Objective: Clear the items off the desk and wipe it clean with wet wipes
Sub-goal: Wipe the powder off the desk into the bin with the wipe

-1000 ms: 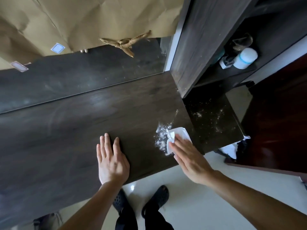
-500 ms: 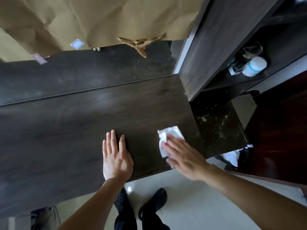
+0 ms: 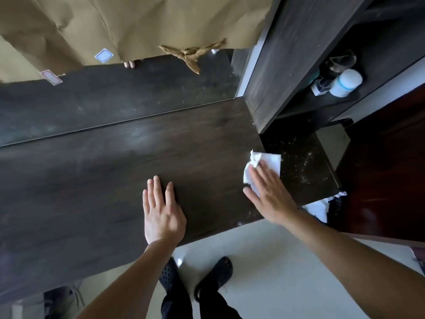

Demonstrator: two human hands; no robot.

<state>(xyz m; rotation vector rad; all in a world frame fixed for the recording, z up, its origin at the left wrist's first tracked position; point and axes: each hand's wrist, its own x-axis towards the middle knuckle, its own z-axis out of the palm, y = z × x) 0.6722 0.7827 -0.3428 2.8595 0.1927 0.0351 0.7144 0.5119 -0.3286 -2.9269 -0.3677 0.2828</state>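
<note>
- An open shelf compartment (image 3: 377, 63) at the right holds a white bottle (image 3: 346, 82) with a blue band, lying on its side. A small dark-and-white item (image 3: 320, 87) touches it, and a dark object (image 3: 340, 61) sits behind; what those two are cannot be told.
- The wet wipe (image 3: 266, 161) lies at the right end of the dark wooden desk (image 3: 115, 180). It straddles the edge onto a lower dark surface (image 3: 305, 176) speckled with pale crumbs.
- The right hand (image 3: 270, 196) presses flat on the wipe, fingers (image 3: 264, 178) straight and close together, nothing curled round it. The wipe shows past the fingertips and along their left side, bunched at its upper left corner; the thumb rests on the bare desk just beside it.
- The left hand (image 3: 163, 212) lies palm down on the desk near the front edge, well apart from the wipe, fingers straight and holding nothing.
- A dark upright panel (image 3: 294, 54) stands just behind the wipe, at the desk's far right corner.
- Brown paper (image 3: 138, 24) hangs behind the desk, with a knotted rope (image 3: 189, 55) and two small stickers (image 3: 103, 55) on it.
- Below the desk edge, black slippers (image 3: 215, 276) stand on a pale floor (image 3: 264, 254). Crumpled white and black material (image 3: 322, 207) lies near the lower surface's front corner.
</note>
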